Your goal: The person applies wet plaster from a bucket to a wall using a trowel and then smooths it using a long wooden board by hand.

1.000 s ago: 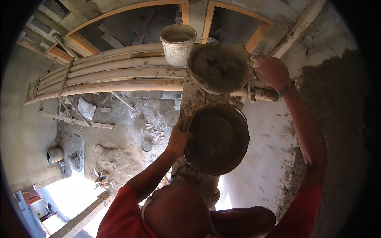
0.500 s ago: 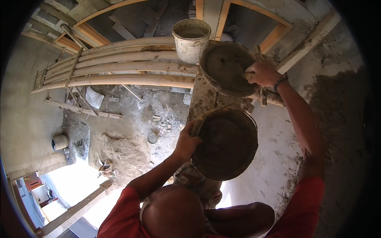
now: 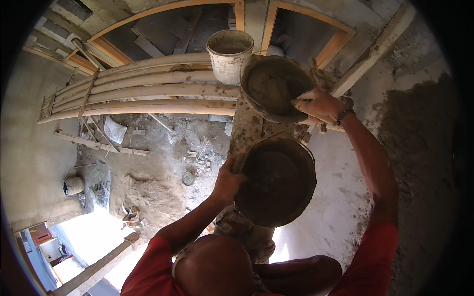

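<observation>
My left hand (image 3: 228, 178) is closed on the left rim of a dark round bucket (image 3: 276, 182), which is tilted so that its inside shows, coated with grey residue. Just beyond it, a wide mud-caked basin (image 3: 251, 101) holds wet grey mortar (image 3: 271, 84). Over the basin's right side, my right hand (image 3: 323, 106) is closed round a short tan piece that resembles a tool handle. Whatever is at its other end cannot be made out.
A mortar-stained white bucket (image 3: 229, 59) stands behind the basin, at the end of several bamboo poles (image 3: 173, 90). A mortar-spattered plank (image 3: 239, 130) lies under the basin. Far below on the left is a rubble-strewn floor (image 3: 163, 172). A plastered wall (image 3: 340, 167) rises on the right.
My right hand has moved toward the basin's near side, and the mortar surface looks more stirred up. My left hand keeps its grip on the bucket. The whole view has shifted slightly.
</observation>
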`<state>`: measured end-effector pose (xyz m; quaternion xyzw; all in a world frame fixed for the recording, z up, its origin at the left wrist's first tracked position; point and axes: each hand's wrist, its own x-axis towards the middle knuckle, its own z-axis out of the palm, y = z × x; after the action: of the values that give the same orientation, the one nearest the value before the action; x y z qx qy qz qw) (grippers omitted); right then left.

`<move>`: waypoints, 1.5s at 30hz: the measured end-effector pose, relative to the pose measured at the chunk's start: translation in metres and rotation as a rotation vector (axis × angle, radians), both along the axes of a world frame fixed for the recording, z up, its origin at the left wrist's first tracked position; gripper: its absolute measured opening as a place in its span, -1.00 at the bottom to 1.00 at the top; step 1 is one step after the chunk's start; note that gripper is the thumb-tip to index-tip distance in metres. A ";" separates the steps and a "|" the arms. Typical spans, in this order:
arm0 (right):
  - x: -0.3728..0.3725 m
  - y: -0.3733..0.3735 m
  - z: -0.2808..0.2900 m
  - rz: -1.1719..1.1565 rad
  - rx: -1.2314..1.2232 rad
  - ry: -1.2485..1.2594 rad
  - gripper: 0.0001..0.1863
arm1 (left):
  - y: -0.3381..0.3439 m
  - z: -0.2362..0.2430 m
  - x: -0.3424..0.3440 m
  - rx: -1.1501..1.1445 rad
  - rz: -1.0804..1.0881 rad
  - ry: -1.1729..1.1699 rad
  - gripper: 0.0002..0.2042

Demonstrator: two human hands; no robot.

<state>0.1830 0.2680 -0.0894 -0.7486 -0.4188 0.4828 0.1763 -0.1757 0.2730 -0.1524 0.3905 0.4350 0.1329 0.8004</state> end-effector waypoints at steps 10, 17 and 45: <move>0.006 -0.035 -0.016 -0.210 0.035 0.205 -0.50 | 0.001 -0.002 -0.003 -0.002 -0.005 -0.024 -0.38; -0.001 -0.049 -0.002 -0.253 0.163 0.266 -0.50 | 0.004 -0.001 -0.006 -0.047 -0.010 -0.052 -0.35; -0.167 -0.187 0.064 0.419 0.244 -0.845 -0.59 | -0.006 -0.002 -0.010 -0.047 0.044 -0.090 -0.35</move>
<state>0.0160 0.0811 -0.0251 -0.7525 -0.6490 0.1091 -0.0240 -0.1857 0.2673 -0.1543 0.3557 0.4100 0.1576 0.8250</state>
